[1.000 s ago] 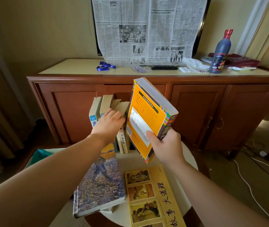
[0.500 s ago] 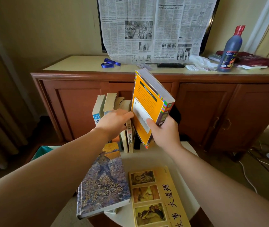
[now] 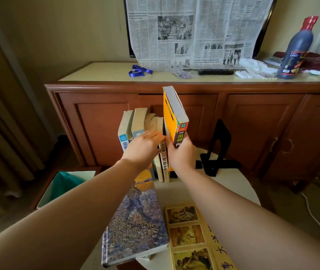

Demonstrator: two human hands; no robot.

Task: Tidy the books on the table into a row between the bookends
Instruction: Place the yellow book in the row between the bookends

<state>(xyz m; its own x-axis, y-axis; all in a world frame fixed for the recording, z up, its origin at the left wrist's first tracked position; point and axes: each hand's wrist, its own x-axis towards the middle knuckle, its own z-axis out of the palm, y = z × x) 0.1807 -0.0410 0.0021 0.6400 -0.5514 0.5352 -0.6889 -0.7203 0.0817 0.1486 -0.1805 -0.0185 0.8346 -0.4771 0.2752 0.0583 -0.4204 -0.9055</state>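
Your right hand (image 3: 181,153) is closed around the lower spine of the orange book (image 3: 175,118); the book stands almost upright at the right end of the row of books (image 3: 141,123), and I cannot tell if its bottom edge already touches the round table (image 3: 233,184). Your left hand (image 3: 145,146) lies flat against the spines of the row with the fingers stretched; it grips nothing and only presses the standing books so they do not fall to the right.

The orange book looks like a thick paperback; I judge it rather heavy for one hand but stiff enough when closed; the glossy cover may slip, so hold it low near the spine, as you do, with the thumb on one cover and the fingers on the other. The thinner paperbacks in the row look soft and may lean or fan open.

The black bookend (image 3: 218,147) stands apart on the right, so it is not yet supporting the row. Two large books lie flat near you: the blue handbook (image 3: 137,221), partly over the table edge, and the yellow picture book (image 3: 190,236); both look heavy, better taken with two hands.
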